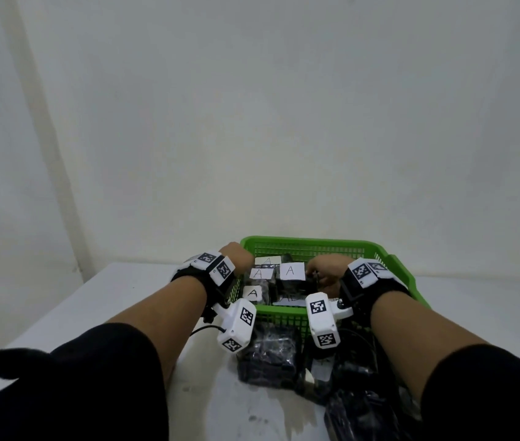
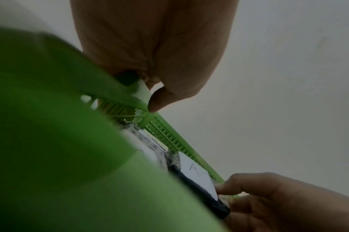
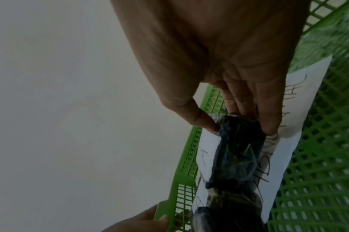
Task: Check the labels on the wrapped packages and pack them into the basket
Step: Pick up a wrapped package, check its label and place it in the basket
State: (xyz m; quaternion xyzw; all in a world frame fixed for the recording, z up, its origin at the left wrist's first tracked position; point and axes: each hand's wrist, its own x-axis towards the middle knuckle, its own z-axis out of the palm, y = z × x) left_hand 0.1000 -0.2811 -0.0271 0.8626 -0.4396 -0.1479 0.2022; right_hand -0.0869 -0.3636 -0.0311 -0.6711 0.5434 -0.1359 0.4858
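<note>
Packing a package into the basket

Right hand [image 1: 323,271] is pinching a package [image 3: 239,150] into the basket [image 1: 312,244]; left hand [image 1: 236,254] is gripping its left rim; next, letting go.

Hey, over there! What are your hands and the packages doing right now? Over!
Left hand grips green basket rim. Right hand pinches black wrapped package inside basket. More wrapped packages wait on the table. Nothing in the way.

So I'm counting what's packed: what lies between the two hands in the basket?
In the head view, dark wrapped packages with white A labels fill the stretch between the left hand on the basket's rim and the right hand.
</note>
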